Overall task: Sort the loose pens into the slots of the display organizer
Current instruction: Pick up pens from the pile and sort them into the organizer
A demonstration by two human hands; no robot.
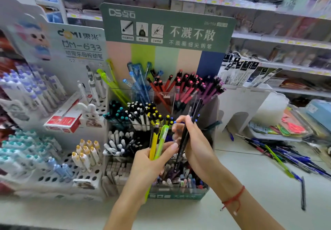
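Both forearms reach up from 6 o'clock before the display organizer point(172, 104). The left hand point(152, 160) curls its grip round a yellow pen point(153, 144) and a translucent green pen point(161, 141). The right hand point(193, 140) pinches slim black pens point(186, 135), tilted toward 1 o'clock. Loose pens point(286, 154) lie on the white table point(250, 185) at 3 o'clock.

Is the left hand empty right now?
No, the left hand grips a yellow pen and a light green pen, while the right hand holds a black pen.
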